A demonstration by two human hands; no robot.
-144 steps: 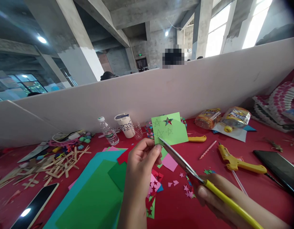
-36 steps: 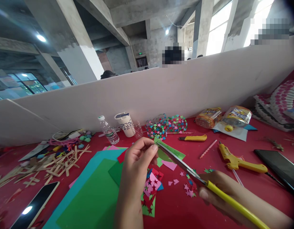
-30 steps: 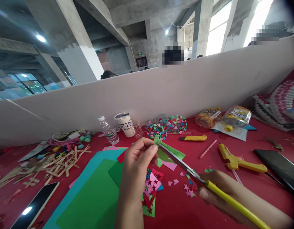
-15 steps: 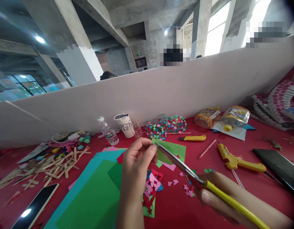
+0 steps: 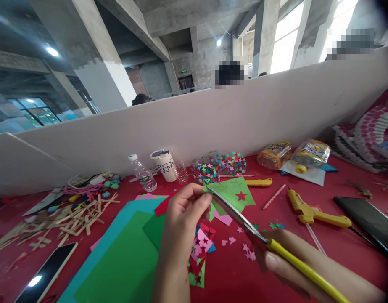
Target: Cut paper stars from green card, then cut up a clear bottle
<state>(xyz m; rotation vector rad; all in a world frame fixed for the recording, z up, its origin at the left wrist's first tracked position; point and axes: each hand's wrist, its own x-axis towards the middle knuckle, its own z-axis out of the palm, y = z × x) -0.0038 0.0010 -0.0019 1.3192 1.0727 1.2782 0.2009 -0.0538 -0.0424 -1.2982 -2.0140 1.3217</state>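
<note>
Between thumb and fingers, my left hand pinches the left corner of a light green sheet of paper. The sheet has drawn star outlines and a star-shaped hole with red showing through. My right hand grips scissors with yellow handles. Their silver blades point up and left, with the tips at the paper beside my left fingertips. Below lies a pile of pink, red and blue paper scraps. Small pink paper stars and green stars are scattered near my right hand.
Large green sheets lie left of my left arm, beside a phone and wooden sticks. Behind stand a bottle, a cup and star-covered bottles. A yellow cutter and glue gun lie right.
The green paper has tilted up and shifted right, so its star outlines and star hole show more and it covers part of the yellow cutter. My left hand has moved slightly right.
</note>
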